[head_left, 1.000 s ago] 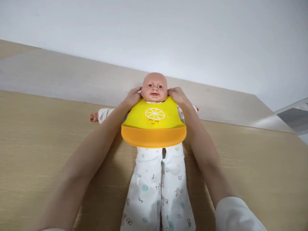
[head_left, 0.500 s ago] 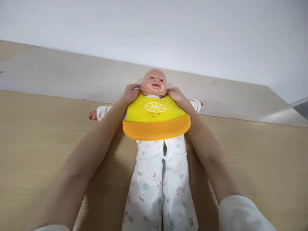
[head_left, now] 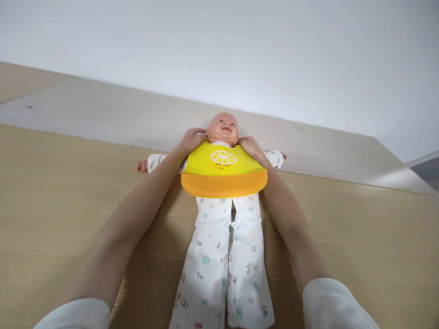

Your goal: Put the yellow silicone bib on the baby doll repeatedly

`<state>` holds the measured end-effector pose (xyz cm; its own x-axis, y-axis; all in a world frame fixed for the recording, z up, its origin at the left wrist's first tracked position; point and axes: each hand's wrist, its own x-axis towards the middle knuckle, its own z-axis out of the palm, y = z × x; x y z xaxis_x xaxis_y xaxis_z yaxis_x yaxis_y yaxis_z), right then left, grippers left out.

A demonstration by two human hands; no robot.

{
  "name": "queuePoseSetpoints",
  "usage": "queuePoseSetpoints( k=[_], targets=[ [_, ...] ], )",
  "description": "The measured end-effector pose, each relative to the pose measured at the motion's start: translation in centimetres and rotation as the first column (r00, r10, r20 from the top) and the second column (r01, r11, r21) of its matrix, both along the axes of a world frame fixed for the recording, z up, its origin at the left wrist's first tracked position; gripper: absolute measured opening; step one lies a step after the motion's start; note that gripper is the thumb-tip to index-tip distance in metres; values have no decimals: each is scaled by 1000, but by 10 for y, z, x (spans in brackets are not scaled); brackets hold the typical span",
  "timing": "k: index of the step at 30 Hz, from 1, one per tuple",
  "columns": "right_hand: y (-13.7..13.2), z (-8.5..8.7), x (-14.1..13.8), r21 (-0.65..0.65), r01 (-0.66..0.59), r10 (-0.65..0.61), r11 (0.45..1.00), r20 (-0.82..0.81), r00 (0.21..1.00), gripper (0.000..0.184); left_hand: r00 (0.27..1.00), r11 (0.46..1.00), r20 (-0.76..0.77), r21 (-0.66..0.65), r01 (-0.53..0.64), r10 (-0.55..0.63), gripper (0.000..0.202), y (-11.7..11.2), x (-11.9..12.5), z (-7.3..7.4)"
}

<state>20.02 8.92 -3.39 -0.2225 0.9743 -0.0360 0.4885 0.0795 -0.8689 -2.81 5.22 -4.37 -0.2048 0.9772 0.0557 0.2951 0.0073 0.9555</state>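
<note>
A baby doll (head_left: 222, 256) in white printed clothes lies on its back, arms stretched out to the sides. Over its chest is a yellow bib (head_left: 200, 157) with a white citrus slice, a small smiling face and an orange catch pocket. At the left of the doll's neck, my left hand (head_left: 192, 140) is closed on the bib's upper edge. My right hand (head_left: 252, 147) grips the bib's other upper corner at the right of the neck. The fingertips of both hands are partly hidden behind the doll's head and neck.
The doll lies on a wooden surface (head_left: 68, 183). Behind its head runs a paler board (head_left: 120, 114), and beyond that a white wall (head_left: 219, 50). A dark grey patch (head_left: 427, 169) shows at the far right edge.
The view has shifted slightly, so the doll's head and both hands appear a little lower. My hands stay at the two sides of the neck, on the bib.
</note>
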Motion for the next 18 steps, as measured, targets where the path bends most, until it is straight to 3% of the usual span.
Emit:
queuePoseSetpoints(
  k=[2,8,11,14,16,18],
  targets=[
    [-3,4,-1,10,18,-18,1000,22,1000,24,999,999,13,-27,33,-33,30,-3,0,1],
    [-8,3,3,11,-12,11,1000,29,1000,31,988,1000,-156,6,-6,6,35,-26,-1,5],
    [-15,-4,15,173,-33,11,984,128,992,34,968,998,-240,35,-59,66,36,-47,-3,10],
    [-33,-8,30,380,-7,-39,925,113,993,35,963,991,-235,52,-126,135,36,-70,-6,17],
    [-50,-7,42,463,-8,-1,886,19,1000,36,971,990,-206,99,-102,121,33,-87,-8,24],
    [-67,-5,53,480,-37,79,876,-67,995,40,972,989,-235,145,4,30,32,-107,-8,30]
  ],
)
